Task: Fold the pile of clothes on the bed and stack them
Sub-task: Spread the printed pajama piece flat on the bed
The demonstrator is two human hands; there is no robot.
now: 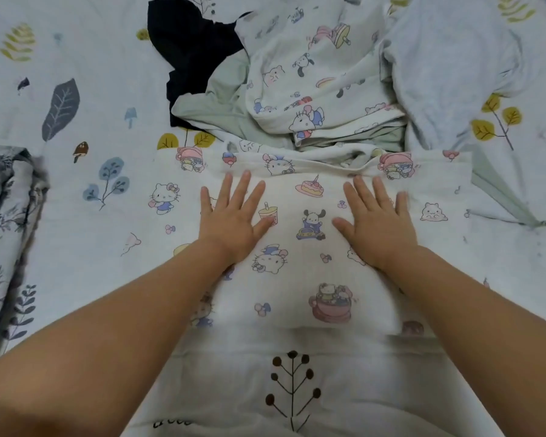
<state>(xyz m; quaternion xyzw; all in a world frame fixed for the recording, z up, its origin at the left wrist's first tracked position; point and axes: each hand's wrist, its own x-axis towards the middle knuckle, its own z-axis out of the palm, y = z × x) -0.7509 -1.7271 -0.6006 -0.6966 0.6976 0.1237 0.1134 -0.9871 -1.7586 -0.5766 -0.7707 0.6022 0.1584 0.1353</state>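
Two flat hands, our left hand (230,220) and right hand (379,225), press with fingers (245,187) spread wide on the cartoon-print garment (300,279) at the frame's centre.

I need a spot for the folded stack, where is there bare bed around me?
Bare sheet lies left of the cartoon cloth under both hands, between the grey patterned fabric and the black garment. The near edge, by the tree print, is free too. The unfolded pile crowds the far middle and right.
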